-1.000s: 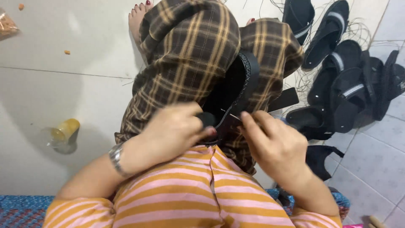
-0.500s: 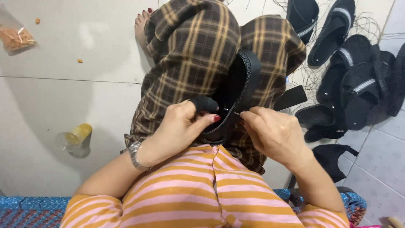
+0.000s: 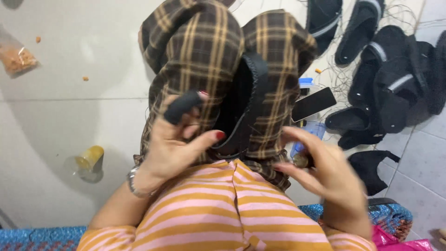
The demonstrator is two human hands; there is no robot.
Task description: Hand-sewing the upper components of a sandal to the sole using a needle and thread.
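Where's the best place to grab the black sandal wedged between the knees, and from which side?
Probably the black sandal is best taken at its upper rounded end, coming from above. It stands on edge between the plaid-trousered knees, so its flat sides are hemmed in and only the top rim and stitched edge are exposed. The left hand touches its lower end; the right hand is off to the side, apart from it.

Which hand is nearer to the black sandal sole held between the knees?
Left. The left hand rests against the black sandal sole, its thumb at the sole's lower edge. The right hand is off to the sole's right, apart from it, pinching a small round object.
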